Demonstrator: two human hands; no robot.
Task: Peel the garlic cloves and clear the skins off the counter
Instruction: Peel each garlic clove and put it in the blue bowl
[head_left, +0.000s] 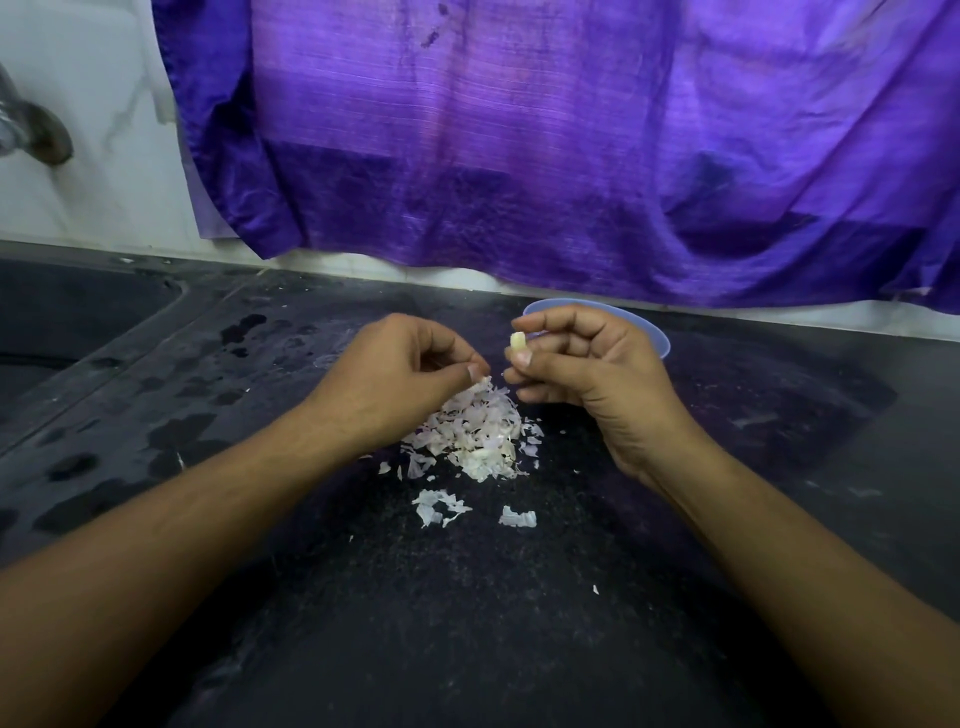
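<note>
You're mid-peel: your right hand (582, 364) pinches a bare-looking garlic clove (518, 341) between thumb and forefinger, just in front of the bowl (658, 340). Your left hand (410, 364) is curled over the skin pile (478, 436), and I can't tell whether it holds a flake. Next, probably, drop the clove into the bowl, then sweep the skins off the dark counter (467, 623), wet near the sink (52, 322), below a purple cloth (519, 156).

papery skins (470, 436), speckled stone counter (467, 623)
</note>
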